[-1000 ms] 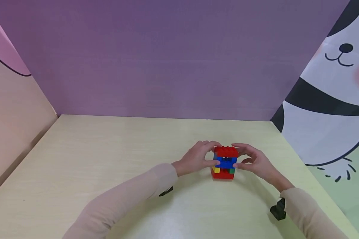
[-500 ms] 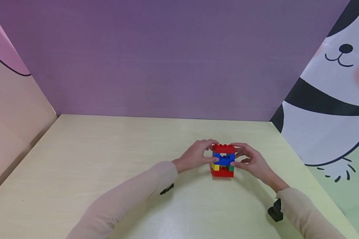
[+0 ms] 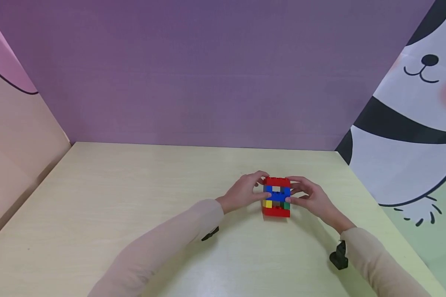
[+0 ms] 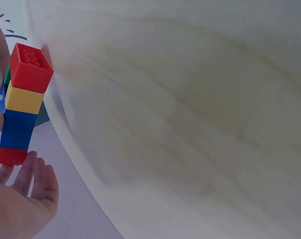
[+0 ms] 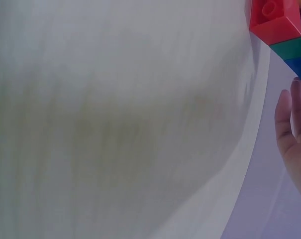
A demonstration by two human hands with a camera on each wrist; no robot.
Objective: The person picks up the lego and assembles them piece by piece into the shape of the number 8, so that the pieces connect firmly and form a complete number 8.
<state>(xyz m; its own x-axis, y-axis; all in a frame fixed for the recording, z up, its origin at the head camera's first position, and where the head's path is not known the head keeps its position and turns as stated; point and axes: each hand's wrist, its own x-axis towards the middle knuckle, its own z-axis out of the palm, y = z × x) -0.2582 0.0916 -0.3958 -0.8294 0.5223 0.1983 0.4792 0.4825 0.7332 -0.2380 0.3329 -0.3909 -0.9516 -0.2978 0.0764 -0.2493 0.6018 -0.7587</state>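
Between both hands is a small tower of toy building bricks [image 3: 277, 197], held toward the right of the table. It has a red brick at top and bottom, blue bricks in the middle, and yellow and green bricks below them. From the left, my left hand [image 3: 242, 192] grips it, thumb on the blue front and fingers at the top. My right hand [image 3: 315, 202] holds the opposite side, its thumb by the blue brick's edge. Hollow tubes show under the red bottom brick [image 4: 33, 69] in the left wrist view, so the tower is lifted and tilted.
A pale wooden table [image 3: 134, 198] spreads under the arms. Behind it stands a purple wall panel [image 3: 208, 74]. On the right is a wall with a panda picture [image 3: 412, 165]. Black wrist devices [image 3: 340, 255] hang below the sleeves.
The brick tower has shifted slightly up and left in the head view and tipped back, showing less of its studded top. Both hands moved along with it, keeping their grip.
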